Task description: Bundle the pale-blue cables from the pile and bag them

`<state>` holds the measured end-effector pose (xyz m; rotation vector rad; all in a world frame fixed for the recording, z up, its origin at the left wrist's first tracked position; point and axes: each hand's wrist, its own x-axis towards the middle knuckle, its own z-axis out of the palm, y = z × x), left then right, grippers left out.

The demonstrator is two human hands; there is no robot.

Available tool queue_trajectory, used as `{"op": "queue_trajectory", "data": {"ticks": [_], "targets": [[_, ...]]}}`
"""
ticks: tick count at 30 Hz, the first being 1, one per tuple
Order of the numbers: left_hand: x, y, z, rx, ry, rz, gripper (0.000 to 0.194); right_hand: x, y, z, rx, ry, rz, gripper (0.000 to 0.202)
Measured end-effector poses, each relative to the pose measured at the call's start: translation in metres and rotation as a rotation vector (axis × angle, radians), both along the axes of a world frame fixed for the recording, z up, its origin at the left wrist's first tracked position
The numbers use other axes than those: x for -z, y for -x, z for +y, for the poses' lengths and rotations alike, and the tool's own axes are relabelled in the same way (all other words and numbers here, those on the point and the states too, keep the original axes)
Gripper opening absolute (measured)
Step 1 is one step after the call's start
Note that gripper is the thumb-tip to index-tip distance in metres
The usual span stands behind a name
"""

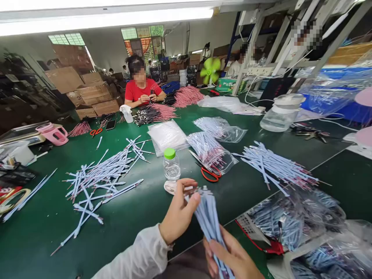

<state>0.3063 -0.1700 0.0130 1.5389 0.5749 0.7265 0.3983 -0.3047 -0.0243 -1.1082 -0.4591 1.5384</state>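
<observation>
My right hand [232,252] is closed around the lower part of a bundle of light blue sleeved wires [209,215], which leans up and to the left. At its upper end is my left hand [180,209], cupped with thumb and fingers apart, close to the wire tips. Whether those fingertips touch the tips is hard to see. Loose wires of the same kind lie in a scattered pile [101,174] on the left and a neater pile [273,164] on the right.
Beyond my hands stand a green-capped jar [172,166], red-handled scissors [210,174], bagged wires [207,149] and a stack of clear bags [168,135]. A water jug [281,112] stands at right, above filled bags [290,221]. Across the green table [133,240], a person in red [142,89] handles black wires.
</observation>
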Motion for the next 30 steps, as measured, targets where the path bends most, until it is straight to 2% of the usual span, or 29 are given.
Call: {"op": "queue_trajectory", "data": {"ticks": [1, 3, 6, 8, 10, 12, 15, 20, 24, 27, 30], "targets": [[0.0, -0.011, 0.004, 0.0, -0.15, 0.039, 0.024, 0.0, -0.011, -0.002, 0.088, -0.015, 0.011, 0.03], [0.001, -0.036, 0.012, 0.013, -0.44, 0.13, 0.028, 0.0, -0.031, -0.003, 0.261, -0.05, 0.053, 0.027], [0.008, -0.082, 0.027, -0.012, -0.764, 0.26, 0.03, -0.002, -0.055, -0.001, 0.43, -0.041, 0.102, 0.04], [0.017, -0.115, 0.041, -0.066, -0.86, 0.332, 0.043, -0.004, -0.065, 0.001, 0.468, -0.005, 0.11, 0.053], [0.025, -0.144, 0.057, -0.111, -0.836, 0.404, 0.06, -0.004, -0.071, 0.002, 0.475, 0.013, 0.101, 0.062], [0.031, -0.163, 0.073, 0.005, -0.824, 0.455, 0.066, -0.002, -0.075, 0.002, 0.458, 0.032, 0.081, 0.067], [0.032, -0.171, 0.089, 0.207, -0.851, 0.438, 0.069, 0.001, -0.085, 0.001, 0.405, 0.069, 0.02, 0.065], [0.026, -0.158, 0.086, 0.269, -0.847, 0.186, 0.076, -0.001, -0.114, 0.001, 0.271, 0.104, -0.189, 0.049], [0.025, -0.156, 0.073, 0.232, -0.884, 0.112, 0.077, -0.005, -0.136, 0.014, 0.161, 0.061, -0.362, 0.033], [0.024, -0.16, 0.06, 0.2, -0.93, 0.136, 0.078, -0.003, -0.144, 0.034, 0.226, -0.012, -0.441, 0.03], [0.02, -0.166, 0.046, 0.13, -0.926, 0.15, 0.075, 0.005, -0.148, 0.056, 0.299, -0.091, -0.468, 0.036]]}}
